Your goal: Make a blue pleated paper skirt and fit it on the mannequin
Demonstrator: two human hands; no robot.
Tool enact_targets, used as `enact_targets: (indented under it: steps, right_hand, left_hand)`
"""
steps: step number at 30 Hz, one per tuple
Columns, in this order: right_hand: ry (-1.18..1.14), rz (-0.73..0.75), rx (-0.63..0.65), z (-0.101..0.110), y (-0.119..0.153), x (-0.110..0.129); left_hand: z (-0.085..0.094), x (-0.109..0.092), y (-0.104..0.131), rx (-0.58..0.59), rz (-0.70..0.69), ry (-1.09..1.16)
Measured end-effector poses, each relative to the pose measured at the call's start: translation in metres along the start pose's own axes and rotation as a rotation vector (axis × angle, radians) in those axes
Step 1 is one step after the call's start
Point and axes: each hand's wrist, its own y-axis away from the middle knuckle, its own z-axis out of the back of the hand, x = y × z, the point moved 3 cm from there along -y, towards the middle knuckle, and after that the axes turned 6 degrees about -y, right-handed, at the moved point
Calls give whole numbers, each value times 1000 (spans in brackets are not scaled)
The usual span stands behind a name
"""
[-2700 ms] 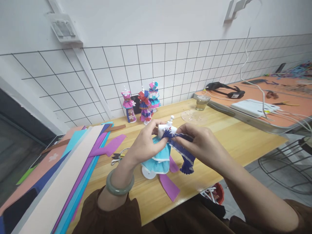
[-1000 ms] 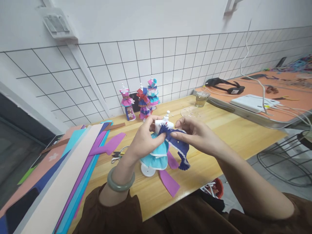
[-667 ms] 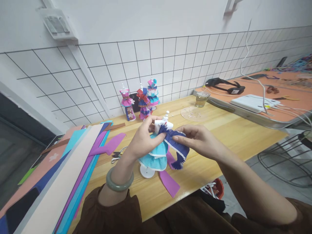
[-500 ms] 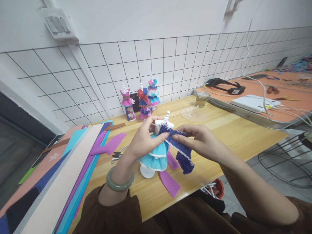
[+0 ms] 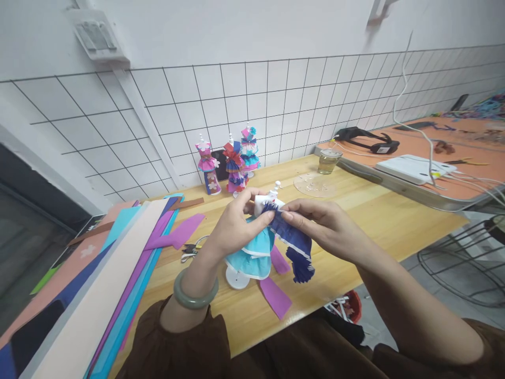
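A small white dress form (image 5: 263, 204) on a round base (image 5: 237, 277) tilts slightly to the right before me. It wears a tiered turquoise skirt (image 5: 252, 258) with white edging. My left hand (image 5: 240, 223) wraps around the form's upper body, thumb pressing the top of a gathered navy ruffle (image 5: 294, 237) against its chest. Thumb and fingers of my right hand (image 5: 319, 223) pinch the upper edge of that ruffle, just right of the form. The ruffle's loose end hangs down to the right. Behind the skirt lie purple strips (image 5: 275, 299) on the table.
Long coloured sheets (image 5: 106, 284) are stacked at the left, with scissors (image 5: 191, 251) beside them. Three dressed mini forms (image 5: 235, 163) stand by the tiled wall. At the back right are a round clear dish (image 5: 314, 186), a glass of liquid (image 5: 328, 161) and an orange-topped tray (image 5: 426, 181).
The top of the dress form has tilted a little to the right. My right fingers have shifted slightly up along the navy ruffle's edge, and the ruffle hangs a bit straighter.
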Motion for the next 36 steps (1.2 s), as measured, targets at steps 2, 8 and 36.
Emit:
enact_targets:
  steps: [2, 8, 36]
  right_hand:
    - [-33, -7, -13, -1, 0, -1]
    - [-93, -56, -25, -1, 3, -7]
    - [159, 31, -252, -4, 12, 6]
  left_hand:
    - [0, 0, 0, 2, -1, 4]
    - [0, 1, 0, 0, 2, 47]
    - [-4, -6, 2, 128, -40, 73]
